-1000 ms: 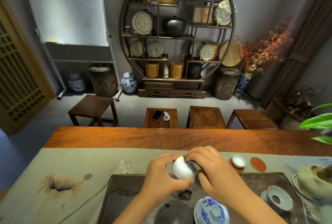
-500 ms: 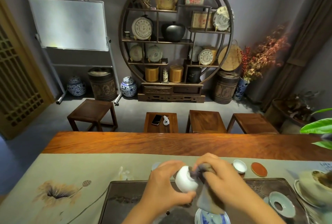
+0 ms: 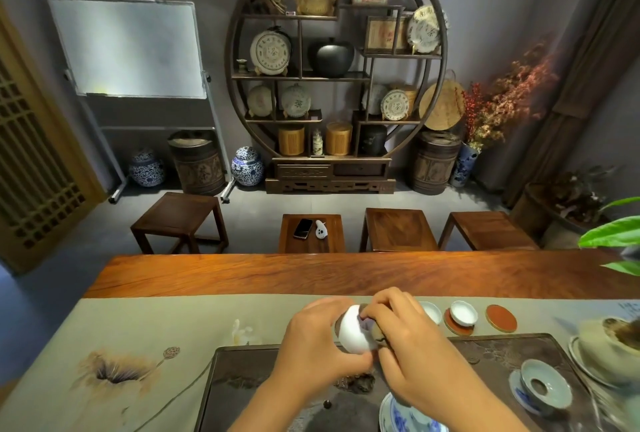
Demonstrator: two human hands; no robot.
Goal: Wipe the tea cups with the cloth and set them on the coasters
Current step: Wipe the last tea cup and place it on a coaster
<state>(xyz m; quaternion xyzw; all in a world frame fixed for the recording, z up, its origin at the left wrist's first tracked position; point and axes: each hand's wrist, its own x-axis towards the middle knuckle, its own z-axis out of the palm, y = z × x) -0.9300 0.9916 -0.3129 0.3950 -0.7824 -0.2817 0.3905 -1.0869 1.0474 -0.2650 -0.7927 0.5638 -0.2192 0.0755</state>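
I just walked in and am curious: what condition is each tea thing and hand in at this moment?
Left hand: gripping the white cup.
White cup: lifted, tipped on its side.
Right hand: pressing the cloth into the cup.
Cloth: bunched, mostly hidden.
Second cup: upright on a coaster.
Red coaster: bare.

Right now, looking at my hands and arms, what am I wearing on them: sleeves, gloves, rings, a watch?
Nothing shows. The left hand and right hand are bare, with no gloves, and no rings or watch in view. Both forearms are uncovered down to the bottom edge of the picture; no sleeve enters the frame.
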